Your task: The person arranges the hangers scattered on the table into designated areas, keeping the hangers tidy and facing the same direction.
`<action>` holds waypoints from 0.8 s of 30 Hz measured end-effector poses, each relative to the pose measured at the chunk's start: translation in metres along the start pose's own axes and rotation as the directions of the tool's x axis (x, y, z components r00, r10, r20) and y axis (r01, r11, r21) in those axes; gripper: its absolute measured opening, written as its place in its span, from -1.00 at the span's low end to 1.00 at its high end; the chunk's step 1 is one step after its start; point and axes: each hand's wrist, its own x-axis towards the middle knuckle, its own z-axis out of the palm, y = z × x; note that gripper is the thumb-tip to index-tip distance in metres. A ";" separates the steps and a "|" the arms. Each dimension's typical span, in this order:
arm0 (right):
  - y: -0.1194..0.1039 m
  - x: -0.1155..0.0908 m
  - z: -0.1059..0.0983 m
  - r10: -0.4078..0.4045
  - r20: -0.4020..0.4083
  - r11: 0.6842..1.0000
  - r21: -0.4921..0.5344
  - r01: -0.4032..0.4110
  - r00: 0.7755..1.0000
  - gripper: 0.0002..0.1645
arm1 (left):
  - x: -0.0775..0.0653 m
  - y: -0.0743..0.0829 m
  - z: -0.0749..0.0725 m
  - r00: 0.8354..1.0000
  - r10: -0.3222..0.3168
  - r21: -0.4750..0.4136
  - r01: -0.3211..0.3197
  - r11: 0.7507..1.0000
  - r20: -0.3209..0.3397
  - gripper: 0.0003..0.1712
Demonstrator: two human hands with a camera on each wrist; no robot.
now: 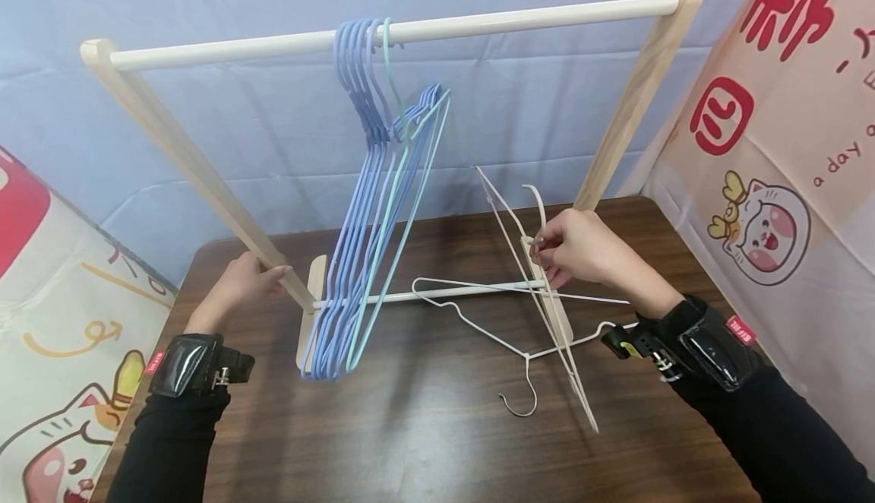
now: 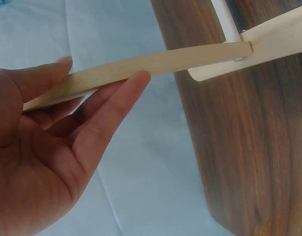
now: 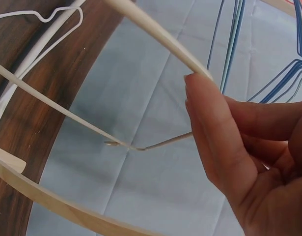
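My left hand holds the left wooden post of a small clothes rack low down. In the left wrist view, the thumb lies on one side of the post and the fingers on the other. My right hand pinches a cream clothes hanger near the foot of the right post. That hanger tilts in the head view, one end toward the table front. A white hanger with a metal hook lies on the table beneath it, partly crossed by it.
Several blue hangers and a mint green one hang left of centre on the white rail. A white lower bar joins the rack's feet. The brown table backs onto blue cloth, with printed panels at both sides.
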 end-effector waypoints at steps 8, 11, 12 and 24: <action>-0.005 0.000 -0.003 0.004 0.004 1.000 -0.005 -0.004 1.000 -0.87 | 0.001 -0.001 0.000 1.000 0.006 0.009 -0.006 1.000 0.006 -0.55; -0.008 0.000 -0.004 0.012 0.002 1.000 0.029 -0.012 1.000 -0.89 | 0.000 -0.001 0.000 1.000 0.003 0.008 -0.003 1.000 0.006 -0.55; -0.009 0.000 -0.004 0.012 0.001 0.999 0.031 -0.012 1.000 -0.89 | 0.000 -0.001 -0.001 1.000 0.002 0.007 -0.002 1.000 0.006 -0.55; -0.021 0.005 -0.007 -0.034 -0.044 0.998 -0.047 0.032 0.998 -0.83 | 0.000 -0.001 0.000 1.000 0.007 -0.002 -0.007 1.000 0.001 -0.54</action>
